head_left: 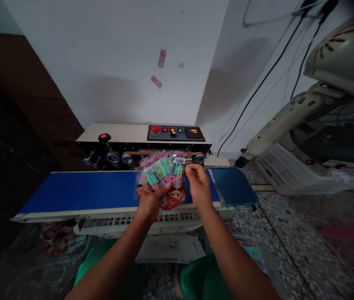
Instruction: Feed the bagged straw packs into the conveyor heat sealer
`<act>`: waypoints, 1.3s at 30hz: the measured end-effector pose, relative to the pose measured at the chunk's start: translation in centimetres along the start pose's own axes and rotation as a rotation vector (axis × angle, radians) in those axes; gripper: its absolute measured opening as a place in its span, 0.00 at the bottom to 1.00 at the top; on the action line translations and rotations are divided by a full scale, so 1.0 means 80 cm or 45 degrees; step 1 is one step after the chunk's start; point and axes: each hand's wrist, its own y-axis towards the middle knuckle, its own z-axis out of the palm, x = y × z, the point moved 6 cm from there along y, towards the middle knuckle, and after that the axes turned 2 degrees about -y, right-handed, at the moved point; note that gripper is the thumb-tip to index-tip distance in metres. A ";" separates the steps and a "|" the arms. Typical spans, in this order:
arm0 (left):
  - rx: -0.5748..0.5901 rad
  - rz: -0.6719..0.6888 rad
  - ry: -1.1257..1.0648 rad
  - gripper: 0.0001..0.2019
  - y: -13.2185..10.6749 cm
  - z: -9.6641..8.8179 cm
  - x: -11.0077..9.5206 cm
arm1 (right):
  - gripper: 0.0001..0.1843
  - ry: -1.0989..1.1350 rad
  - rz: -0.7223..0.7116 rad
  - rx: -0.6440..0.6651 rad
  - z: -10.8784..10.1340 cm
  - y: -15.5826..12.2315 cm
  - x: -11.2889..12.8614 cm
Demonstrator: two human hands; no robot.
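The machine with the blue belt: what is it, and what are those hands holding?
One camera, worn on the person's head, looks down past their arms. The machine is a low box with a blue belt along its front and a panel of buttons and lit numbers on top; perhaps a bag sealer. The left hand grips a bunch of clear packets with colourful contents over the belt. The right hand pinches their top edge. The machine stands on a speckled floor; a pale fan lies to the right.
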 end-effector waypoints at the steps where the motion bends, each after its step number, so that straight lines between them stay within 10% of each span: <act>1: -0.009 -0.005 -0.006 0.25 0.000 -0.001 0.001 | 0.12 -0.007 0.010 -0.048 -0.007 0.002 -0.003; 13: -0.013 -0.121 0.013 0.27 -0.001 -0.003 0.000 | 0.15 -1.398 0.195 -0.315 -0.149 0.058 -0.039; 20: 0.039 -0.163 0.044 0.25 -0.005 -0.002 0.001 | 0.16 -1.715 0.376 -0.160 -0.125 0.067 -0.056; 24: 0.053 -0.161 0.047 0.26 -0.004 -0.005 0.004 | 0.16 -1.583 0.136 -0.024 -0.090 0.068 -0.049; 27: 0.061 -0.149 0.060 0.26 -0.003 -0.006 0.006 | 0.17 -1.250 -0.138 -0.013 -0.058 0.055 -0.018; 32: 0.099 -0.093 0.040 0.25 -0.001 -0.002 0.003 | 0.17 -0.370 -0.063 0.393 0.007 0.019 0.015; 39: 0.066 -0.110 0.012 0.24 -0.002 0.002 0.003 | 0.17 -0.297 -0.102 0.109 0.006 0.005 0.019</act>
